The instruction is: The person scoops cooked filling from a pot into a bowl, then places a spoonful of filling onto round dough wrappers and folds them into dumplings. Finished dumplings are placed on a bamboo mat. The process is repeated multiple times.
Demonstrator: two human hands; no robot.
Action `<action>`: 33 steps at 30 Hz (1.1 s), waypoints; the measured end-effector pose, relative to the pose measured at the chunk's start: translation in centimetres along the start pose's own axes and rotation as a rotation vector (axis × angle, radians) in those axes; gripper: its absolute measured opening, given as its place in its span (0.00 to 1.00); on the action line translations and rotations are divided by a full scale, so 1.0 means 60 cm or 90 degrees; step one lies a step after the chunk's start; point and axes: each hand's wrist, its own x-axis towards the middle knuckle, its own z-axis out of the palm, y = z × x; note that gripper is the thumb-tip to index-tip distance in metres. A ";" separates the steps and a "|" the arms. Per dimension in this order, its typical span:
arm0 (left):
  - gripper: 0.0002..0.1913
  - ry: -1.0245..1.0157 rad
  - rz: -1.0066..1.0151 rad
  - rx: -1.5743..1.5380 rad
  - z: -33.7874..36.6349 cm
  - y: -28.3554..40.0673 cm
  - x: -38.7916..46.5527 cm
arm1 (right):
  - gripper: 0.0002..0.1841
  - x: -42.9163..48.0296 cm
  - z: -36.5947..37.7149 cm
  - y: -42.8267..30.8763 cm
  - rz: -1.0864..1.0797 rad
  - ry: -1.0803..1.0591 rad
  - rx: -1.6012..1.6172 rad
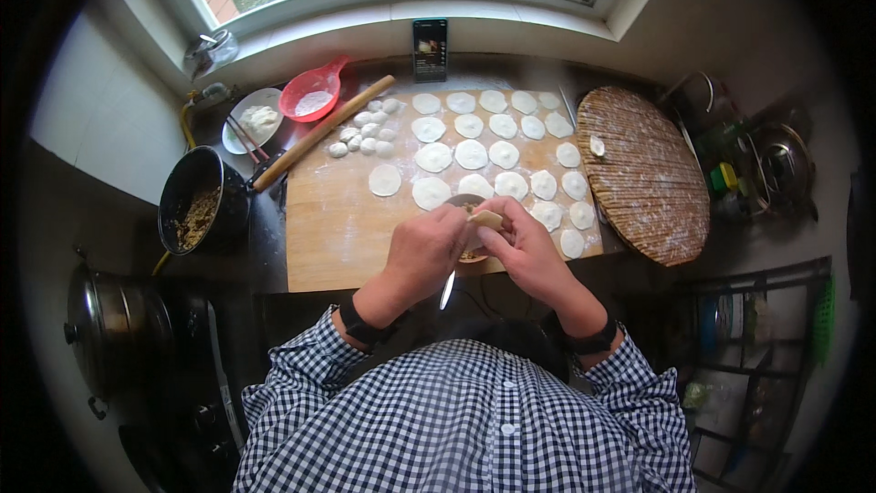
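Observation:
Between the fingers of both hands is a folded dough wrapper (486, 220), pinched along its edge. My left hand (426, 241) grips its left side, and my right hand (525, 241) holds it from the right. Beneath them, mostly hidden, sits a bowl of chopped filling (472, 257) with a spoon (447, 289) whose handle sticks out toward me. Rows of round dough wrappers (471, 154) cover the right part of a wooden board (335, 233). Small dough balls (369, 130) cluster at its back left. One shaped dumpling (597, 145) lies on a round, floured stalk tray (647, 185).
A rolling pin (321, 133) lies slantwise across the board's back-left corner. Left of it stand a black pot of filling (198, 219), a plate of dough (254, 122) with chopsticks, and a red flour scoop (313, 92). A phone (430, 51) leans against the back wall under the window.

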 end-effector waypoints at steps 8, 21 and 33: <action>0.09 0.014 0.016 -0.028 0.000 0.004 0.000 | 0.12 -0.006 0.002 -0.009 -0.029 0.043 0.077; 0.09 0.022 -0.055 -0.089 0.001 0.007 -0.004 | 0.14 -0.011 -0.002 -0.005 0.037 0.058 0.086; 0.07 0.043 -0.027 -0.034 -0.007 0.012 0.001 | 0.15 0.000 -0.004 0.001 0.086 0.037 0.093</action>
